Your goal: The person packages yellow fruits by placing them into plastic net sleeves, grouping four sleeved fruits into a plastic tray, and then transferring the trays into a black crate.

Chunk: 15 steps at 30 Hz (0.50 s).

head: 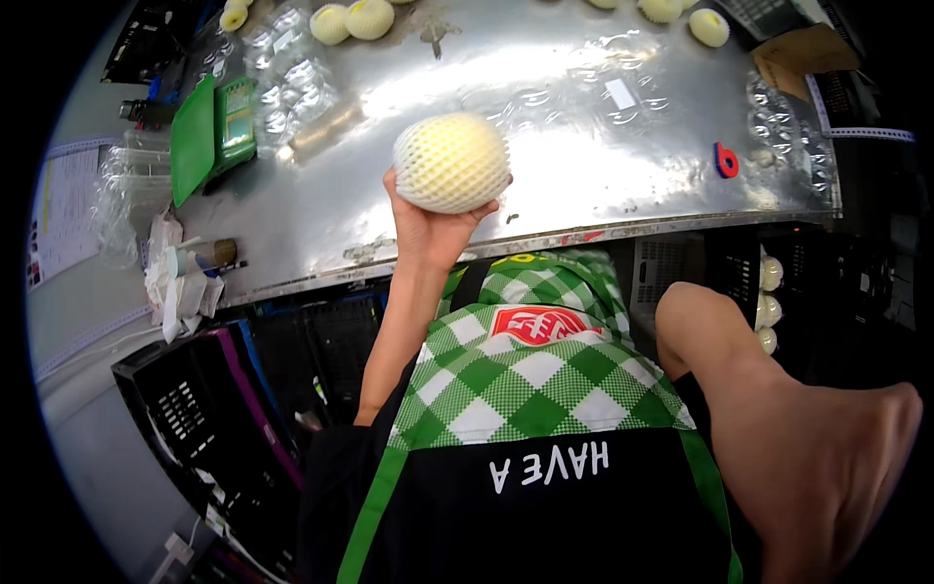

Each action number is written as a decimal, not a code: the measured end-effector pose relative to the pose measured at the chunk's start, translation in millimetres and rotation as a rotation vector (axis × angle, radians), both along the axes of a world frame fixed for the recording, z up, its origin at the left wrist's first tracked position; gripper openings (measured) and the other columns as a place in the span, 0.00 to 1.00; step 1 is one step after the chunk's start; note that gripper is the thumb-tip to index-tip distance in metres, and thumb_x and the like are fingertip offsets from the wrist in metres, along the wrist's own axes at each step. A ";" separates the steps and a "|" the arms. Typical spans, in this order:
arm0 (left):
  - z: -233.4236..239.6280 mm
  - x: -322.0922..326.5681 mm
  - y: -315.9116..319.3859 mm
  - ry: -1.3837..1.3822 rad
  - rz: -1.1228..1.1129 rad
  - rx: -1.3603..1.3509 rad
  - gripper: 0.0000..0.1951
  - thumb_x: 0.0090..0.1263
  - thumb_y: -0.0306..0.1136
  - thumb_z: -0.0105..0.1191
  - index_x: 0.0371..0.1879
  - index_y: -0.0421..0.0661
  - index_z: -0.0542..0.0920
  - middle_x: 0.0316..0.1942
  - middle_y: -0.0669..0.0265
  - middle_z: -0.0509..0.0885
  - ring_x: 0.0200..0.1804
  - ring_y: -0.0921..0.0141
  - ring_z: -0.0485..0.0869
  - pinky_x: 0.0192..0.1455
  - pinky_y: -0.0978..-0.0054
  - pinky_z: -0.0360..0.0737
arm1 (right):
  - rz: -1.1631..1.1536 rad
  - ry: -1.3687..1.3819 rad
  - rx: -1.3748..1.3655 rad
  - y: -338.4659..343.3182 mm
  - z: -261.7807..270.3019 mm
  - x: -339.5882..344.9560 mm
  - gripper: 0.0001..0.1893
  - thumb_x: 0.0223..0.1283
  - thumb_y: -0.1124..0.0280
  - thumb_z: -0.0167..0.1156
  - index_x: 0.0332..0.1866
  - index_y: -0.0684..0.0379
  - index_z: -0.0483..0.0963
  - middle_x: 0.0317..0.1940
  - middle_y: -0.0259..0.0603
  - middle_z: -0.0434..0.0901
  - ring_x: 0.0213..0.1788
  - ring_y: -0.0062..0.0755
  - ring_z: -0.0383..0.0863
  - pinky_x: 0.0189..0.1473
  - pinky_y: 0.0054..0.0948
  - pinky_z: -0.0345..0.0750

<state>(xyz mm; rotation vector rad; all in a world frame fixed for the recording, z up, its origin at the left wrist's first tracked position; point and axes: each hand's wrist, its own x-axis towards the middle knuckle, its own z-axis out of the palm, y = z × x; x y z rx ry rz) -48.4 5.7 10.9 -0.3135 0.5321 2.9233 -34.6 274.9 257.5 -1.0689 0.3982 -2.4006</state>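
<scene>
My left hand [435,226] grips a round fruit [454,164] from below and behind. A white foam net sleeve wraps the fruit, and pale yellow shows through it; its exact kind is unclear. It is held above the front part of a metal-topped table [314,212]. My right arm is bent, and my right hand [839,445] is raised close to the camera at the lower right. Its back and wrist are visible, but the fingers are hidden, so whether it holds anything cannot be told. A green checked apron [540,379] covers my front.
Clear plastic fruit trays [292,87] lie beside a green scale [233,120]. More foam-wrapped fruits [371,18] sit along the far side. A red number six [726,160] and an open cardboard box [803,55] are at right. Black crates [182,409] stand lower left.
</scene>
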 end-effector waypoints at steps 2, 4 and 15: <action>6.7 -3.2 11.9 -0.154 0.120 -0.122 0.42 0.59 0.70 0.43 0.68 0.54 0.61 0.66 0.53 0.64 0.65 0.52 0.68 0.59 0.44 0.73 | -0.058 -0.024 0.070 -2.0 7.3 11.0 0.17 0.45 0.89 0.55 0.08 0.61 0.63 0.12 0.37 0.69 0.16 0.27 0.72 0.31 0.28 0.84; 20.2 -4.6 21.6 -0.158 0.152 -0.243 0.47 0.55 0.74 0.46 0.70 0.58 0.58 0.70 0.56 0.58 0.71 0.53 0.59 0.71 0.42 0.56 | -0.031 0.106 -0.033 -13.4 1.8 -4.8 0.16 0.50 0.86 0.55 0.10 0.63 0.67 0.13 0.38 0.70 0.18 0.29 0.74 0.31 0.29 0.85; 55.1 -9.7 27.2 0.302 0.161 -0.763 0.57 0.36 0.49 0.77 0.68 0.45 0.58 0.54 0.62 0.73 0.58 0.66 0.75 0.63 0.66 0.73 | -0.224 0.242 1.027 -68.3 -168.0 -121.8 0.21 0.68 0.57 0.53 0.53 0.68 0.72 0.43 0.44 0.78 0.47 0.27 0.77 0.47 0.27 0.76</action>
